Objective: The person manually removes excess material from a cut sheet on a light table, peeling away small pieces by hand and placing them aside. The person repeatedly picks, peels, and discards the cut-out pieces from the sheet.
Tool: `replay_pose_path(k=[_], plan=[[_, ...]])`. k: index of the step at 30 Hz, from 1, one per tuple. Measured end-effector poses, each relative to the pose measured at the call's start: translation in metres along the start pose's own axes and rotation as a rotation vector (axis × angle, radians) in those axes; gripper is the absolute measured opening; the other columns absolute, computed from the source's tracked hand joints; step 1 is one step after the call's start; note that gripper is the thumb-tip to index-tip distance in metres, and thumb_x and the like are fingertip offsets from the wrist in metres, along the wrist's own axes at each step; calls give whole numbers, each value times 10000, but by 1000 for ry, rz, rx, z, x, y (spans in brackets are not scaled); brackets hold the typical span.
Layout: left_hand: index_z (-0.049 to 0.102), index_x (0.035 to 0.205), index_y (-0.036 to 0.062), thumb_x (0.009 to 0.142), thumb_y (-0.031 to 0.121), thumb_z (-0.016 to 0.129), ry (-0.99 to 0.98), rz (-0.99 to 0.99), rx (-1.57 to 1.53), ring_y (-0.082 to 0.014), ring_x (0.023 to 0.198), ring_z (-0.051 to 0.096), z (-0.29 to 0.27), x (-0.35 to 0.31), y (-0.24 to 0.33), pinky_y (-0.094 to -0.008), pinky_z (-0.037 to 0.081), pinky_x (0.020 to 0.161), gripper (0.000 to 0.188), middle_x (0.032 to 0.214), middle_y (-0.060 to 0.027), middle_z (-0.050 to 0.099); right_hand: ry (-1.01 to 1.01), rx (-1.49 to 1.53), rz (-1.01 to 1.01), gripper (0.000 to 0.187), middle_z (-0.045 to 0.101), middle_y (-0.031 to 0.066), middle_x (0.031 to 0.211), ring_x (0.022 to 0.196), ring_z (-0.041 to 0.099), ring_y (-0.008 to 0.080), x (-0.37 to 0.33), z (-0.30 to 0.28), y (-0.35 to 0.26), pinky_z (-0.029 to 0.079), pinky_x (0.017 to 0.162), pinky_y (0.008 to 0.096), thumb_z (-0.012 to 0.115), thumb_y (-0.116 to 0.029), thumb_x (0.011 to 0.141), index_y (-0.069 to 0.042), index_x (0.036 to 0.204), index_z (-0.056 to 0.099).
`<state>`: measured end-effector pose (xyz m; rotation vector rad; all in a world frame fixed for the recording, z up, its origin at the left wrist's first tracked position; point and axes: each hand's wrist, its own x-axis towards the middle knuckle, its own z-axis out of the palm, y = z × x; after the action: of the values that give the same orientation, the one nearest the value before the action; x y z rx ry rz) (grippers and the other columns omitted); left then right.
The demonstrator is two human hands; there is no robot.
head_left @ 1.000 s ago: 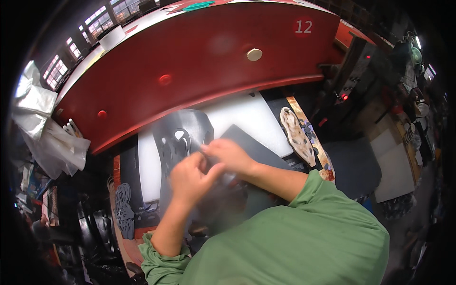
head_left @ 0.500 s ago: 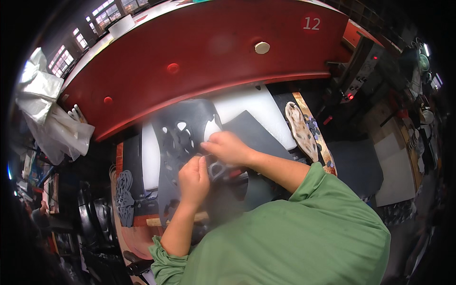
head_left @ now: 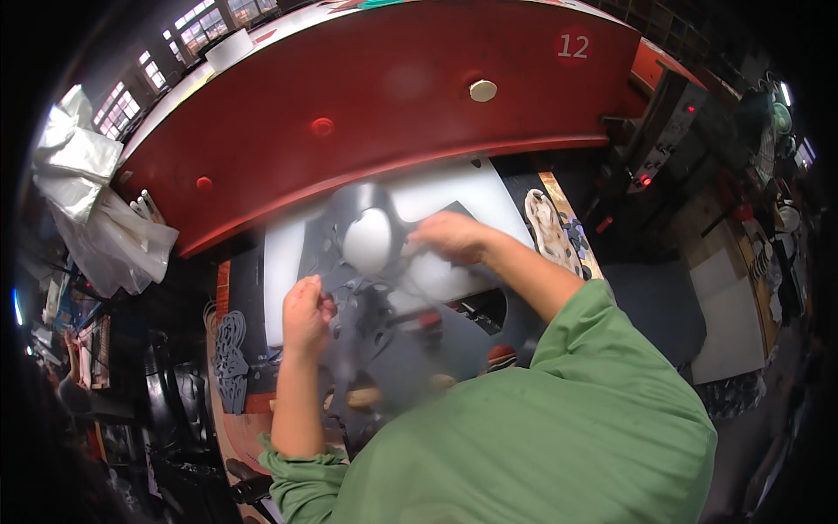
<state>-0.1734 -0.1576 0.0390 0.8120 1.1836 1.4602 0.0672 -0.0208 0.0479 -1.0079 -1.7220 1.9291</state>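
A dark grey cut-out sheet (head_left: 367,306), thin and bendable, hangs between my hands over a white board (head_left: 445,188). Its upper part is blurred and curved, with a large opening through which white shows. Closed in a fist, my left hand (head_left: 305,319) grips a strip of the sheet at its left side. My right hand (head_left: 449,236) is pinched at the sheet's right edge; motion smears its fingertips. Beneath and behind the sheet lies another flat dark grey piece (head_left: 454,210), mostly covered.
A wide red machine beam (head_left: 393,96) spans the far side. At right are a beige, shoe-shaped form (head_left: 548,227) and a control panel (head_left: 662,140) with red lights. Grey cut pieces (head_left: 230,358) are piled at left, below clear plastic bags (head_left: 113,231).
My hands have moved apart, the left toward the left and the right toward the right. The grey sheet has been lifted and pulled, its hole now wide, and more of the white board shows.
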Motion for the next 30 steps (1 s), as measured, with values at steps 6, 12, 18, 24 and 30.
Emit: replay_pose_path(k=[6, 12, 18, 24, 30], plan=[[510, 763, 57, 962, 210, 500, -73, 56, 182, -105, 509, 473, 25, 8, -10, -229, 387, 473, 251, 643, -16, 487, -48, 38, -126, 279, 462, -50, 646, 565, 382, 64, 0, -5, 10, 319, 510, 234, 606, -331, 898, -66, 811, 622], [498, 754, 91, 931, 246, 566, 50, -82, -65, -119, 486, 473, 57, 32, -5, -238, 407, 465, 245, 635, -10, 485, -172, 192, -397, 544, 567, 40, 918, 717, 531, 115, 1, 14, 29, 453, 660, 225, 686, -392, 834, -26, 1218, 562], [499, 756, 79, 913, 204, 598, 24, 89, 240, -75, 568, 471, 75, 58, -17, -212, 394, 517, 223, 661, 2, 508, 492, -682, -625, 313, 568, 29, 666, 666, 585, 154, 2, 38, 37, 494, 640, 320, 633, -304, 883, -15, 763, 633], [569, 860, 58, 867, 228, 650, -167, 354, 682, -72, 649, 493, 72, 73, -19, -234, 416, 578, 188, 719, 4, 575, 226, 226, -210, 328, 573, 9, 646, 564, 559, 64, 0, 34, 18, 463, 516, 233, 564, -279, 946, -34, 728, 580], [578, 751, 44, 907, 231, 612, -94, 314, 497, -71, 643, 486, 74, 88, -30, -249, 406, 580, 246, 675, 1, 566, 361, -13, -266, 351, 574, 55, 611, 553, 582, 140, 4, 38, 21, 466, 520, 278, 551, -267, 946, -23, 693, 546]])
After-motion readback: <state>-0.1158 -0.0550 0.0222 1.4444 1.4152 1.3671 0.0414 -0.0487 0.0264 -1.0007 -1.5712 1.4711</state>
